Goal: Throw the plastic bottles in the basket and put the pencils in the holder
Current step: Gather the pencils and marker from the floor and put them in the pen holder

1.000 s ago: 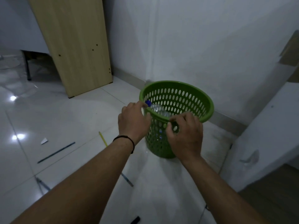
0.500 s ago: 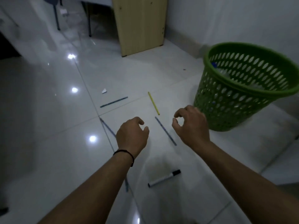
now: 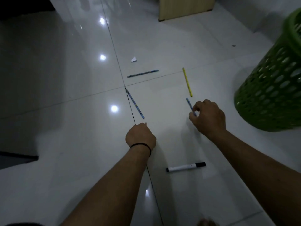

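Note:
Several pencils lie on the white tiled floor. My right hand (image 3: 208, 119) pinches the near end of a blue pencil (image 3: 189, 103), whose far end still points along the floor. Just beyond it lies a yellow pencil (image 3: 187, 82). My left hand (image 3: 140, 137), with a black band at the wrist, hovers with fingers curled under and holding nothing, just short of a second blue pencil (image 3: 135, 103) that lies along the tile seam. A third blue pencil (image 3: 143, 73) lies farther off. The green perforated basket (image 3: 272, 88) stands at the right edge. No holder is in view.
A black-capped white marker (image 3: 185, 167) lies on the floor between my forearms. A scrap of white paper (image 3: 134, 59) sits beyond the pencils. The foot of a wooden panel (image 3: 185, 8) stands at the top. A dark mat edge (image 3: 17, 158) shows at the left.
Both hands left the basket rim and came down to the floor as my view swung left and down. My right hand has taken hold of the blue pencil.

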A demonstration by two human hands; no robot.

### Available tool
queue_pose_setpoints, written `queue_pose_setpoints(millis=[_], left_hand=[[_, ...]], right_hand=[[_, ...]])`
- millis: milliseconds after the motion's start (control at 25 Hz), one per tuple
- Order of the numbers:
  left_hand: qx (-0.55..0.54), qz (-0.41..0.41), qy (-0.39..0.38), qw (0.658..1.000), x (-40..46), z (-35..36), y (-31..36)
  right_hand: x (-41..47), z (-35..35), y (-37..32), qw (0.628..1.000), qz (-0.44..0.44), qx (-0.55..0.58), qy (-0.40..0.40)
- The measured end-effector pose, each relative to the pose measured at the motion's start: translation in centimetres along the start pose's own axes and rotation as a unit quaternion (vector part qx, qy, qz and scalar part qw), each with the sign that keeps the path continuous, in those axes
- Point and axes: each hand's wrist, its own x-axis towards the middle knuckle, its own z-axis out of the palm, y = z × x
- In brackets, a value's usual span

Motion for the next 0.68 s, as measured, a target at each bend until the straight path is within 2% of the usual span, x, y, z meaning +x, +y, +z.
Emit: queue_pose_setpoints(millis=[200,520,680], left_hand=[[-0.044,-0.018,0.001,0.999,1.2,0.7,0.2],[-0.207,-0.106,0.103,0.967,7.3,-2.3,1.1],[-0.226,-0.138,0.086,0.960,10.0,-2.8,2.1]], right_hand=[[1.4,2.5,0.7,0.999,0.014,0.007,-0.040],[4.0,4.7,1.9,0.997,0.048,-0.041,-0.055],[5.8,5.4,2.2,0.998,0.021,-0.025,-0.052]])
